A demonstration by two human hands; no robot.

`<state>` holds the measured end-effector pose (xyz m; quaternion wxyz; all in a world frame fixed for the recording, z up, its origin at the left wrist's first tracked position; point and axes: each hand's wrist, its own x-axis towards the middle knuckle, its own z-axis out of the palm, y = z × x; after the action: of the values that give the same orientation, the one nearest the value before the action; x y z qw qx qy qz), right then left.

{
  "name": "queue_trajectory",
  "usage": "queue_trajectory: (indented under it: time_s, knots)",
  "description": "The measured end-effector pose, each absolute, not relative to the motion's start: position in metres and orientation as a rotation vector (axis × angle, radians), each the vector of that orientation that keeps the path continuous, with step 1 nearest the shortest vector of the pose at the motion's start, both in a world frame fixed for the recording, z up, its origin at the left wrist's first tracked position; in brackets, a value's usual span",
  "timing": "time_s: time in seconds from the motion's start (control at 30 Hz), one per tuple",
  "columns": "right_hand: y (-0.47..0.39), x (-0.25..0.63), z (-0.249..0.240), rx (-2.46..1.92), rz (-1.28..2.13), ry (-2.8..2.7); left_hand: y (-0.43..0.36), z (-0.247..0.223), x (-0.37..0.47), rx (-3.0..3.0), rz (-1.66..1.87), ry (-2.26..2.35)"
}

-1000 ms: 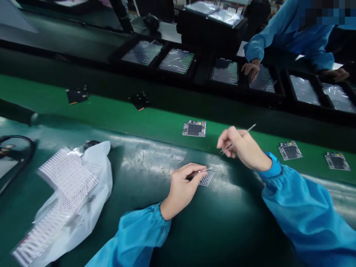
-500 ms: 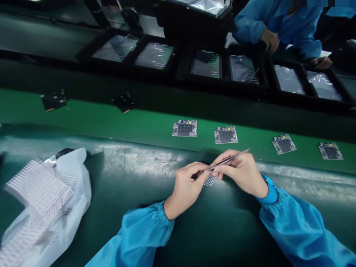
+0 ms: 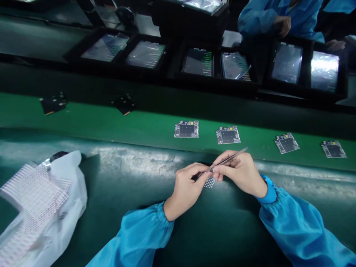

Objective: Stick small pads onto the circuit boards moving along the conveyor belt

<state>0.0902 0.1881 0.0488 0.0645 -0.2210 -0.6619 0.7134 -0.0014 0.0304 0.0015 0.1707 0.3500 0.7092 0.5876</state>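
My right hand (image 3: 239, 171) is closed round metal tweezers (image 3: 229, 158), whose tips point left and down toward my left fingertips. My left hand (image 3: 187, 187) pinches a small dark sheet with rows of pale dots (image 3: 210, 182). Its upper part is hidden behind my fingers. Both hands meet just above the green mat, the fingertips close together; whether the tweezer tips touch the sheet I cannot tell. Just beyond them, a circuit board (image 3: 228, 135) and another circuit board (image 3: 186, 129) lie flat on the bright green strip.
Farther right lie two more circuit boards (image 3: 286, 143). Two dark boards (image 3: 53, 104) are on the strip's left. A white bag (image 3: 73, 193) with dotted sheets (image 3: 41, 193) rests at left. Black trays (image 3: 174, 65) holding film-covered panels line the back. Opposite, a co-worker's hand (image 3: 283, 26) shows.
The view has shifted slightly. The far-right tray has turned straighter, and the co-worker's hands have moved. My hands keep nearly the same pose, with the tweezers tilted slightly differently.
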Motion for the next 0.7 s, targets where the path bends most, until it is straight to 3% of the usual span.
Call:
queue_trajectory:
  time_s: [0.33,0.5,0.7]
  knots:
    - [0.208,0.09,0.052,-0.676,2.064,-1.89,0.032,0.002,-0.003,0.986,1.652,2.032]
    - [0.267,0.072,0.027,-0.797,1.758,-1.74,0.033,-0.002,-0.008,0.935,1.668,2.047]
    - [0.301,0.049,-0.003,-0.935,1.732,-1.728,0.032,-0.004,-0.01,0.891,1.667,2.053]
